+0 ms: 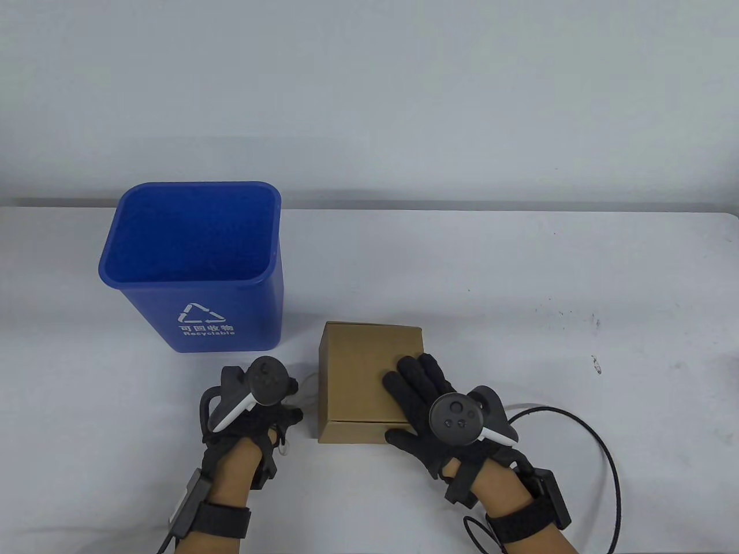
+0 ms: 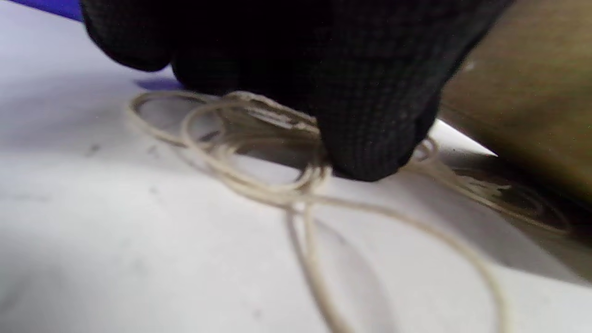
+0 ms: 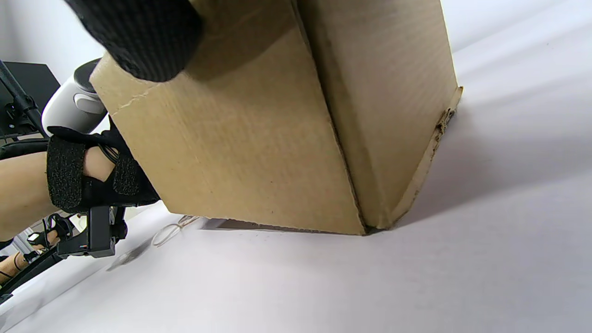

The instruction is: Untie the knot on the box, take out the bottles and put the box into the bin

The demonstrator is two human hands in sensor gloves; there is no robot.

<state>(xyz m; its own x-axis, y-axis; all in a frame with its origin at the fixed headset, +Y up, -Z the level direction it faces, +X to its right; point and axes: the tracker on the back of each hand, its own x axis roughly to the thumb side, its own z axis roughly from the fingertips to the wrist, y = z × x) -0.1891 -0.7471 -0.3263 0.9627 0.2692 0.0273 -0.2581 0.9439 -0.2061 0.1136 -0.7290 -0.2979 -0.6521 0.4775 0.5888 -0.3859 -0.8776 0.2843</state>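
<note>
Perhaps string under blurred fingers.

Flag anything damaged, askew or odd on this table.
The brown cardboard box is tilted, its near bottom edge lifted off the white table. The pale loose string lies coiled on the table beside it.

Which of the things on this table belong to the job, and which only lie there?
For the job:
- cardboard box, closed, right hand resting flat on its top
- string, loose on the table beside the box, left hand on it
- blue bin

Lying about:
- black cable looping from the right wrist
</note>
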